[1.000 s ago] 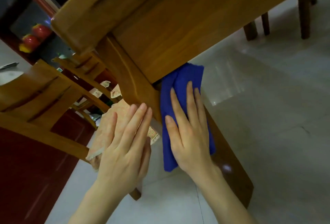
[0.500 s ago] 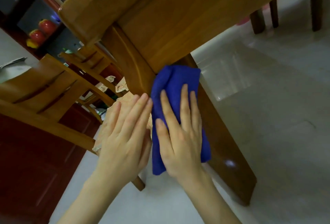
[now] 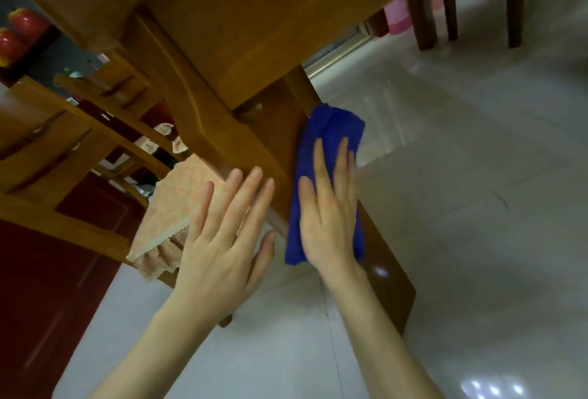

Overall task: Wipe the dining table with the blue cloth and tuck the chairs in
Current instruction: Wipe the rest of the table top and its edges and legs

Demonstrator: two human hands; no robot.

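Observation:
The wooden dining table (image 3: 254, 23) fills the top of the head view, seen from low beside its leg (image 3: 280, 131). My right hand (image 3: 327, 217) presses the folded blue cloth (image 3: 331, 131) flat against the side of that leg, fingers straight. My left hand (image 3: 222, 239) lies open with straight fingers on the leg's front edge, just left of the cloth. A wooden chair (image 3: 63, 150) with a peach seat cushion (image 3: 171, 207) stands at the left, beside the leg.
Pale tiled floor (image 3: 461, 207) spreads to the right. Dark chair legs (image 3: 515, 1) and a pink container (image 3: 397, 16) stand at the far right. A red cabinet (image 3: 47, 287) is at the lower left, with red ornaments (image 3: 19, 32) on a shelf behind.
My right hand slid the cloth from the leg's left face round to its right side. The view shifted so the table leg sits further right. My left hand stayed on the leg.

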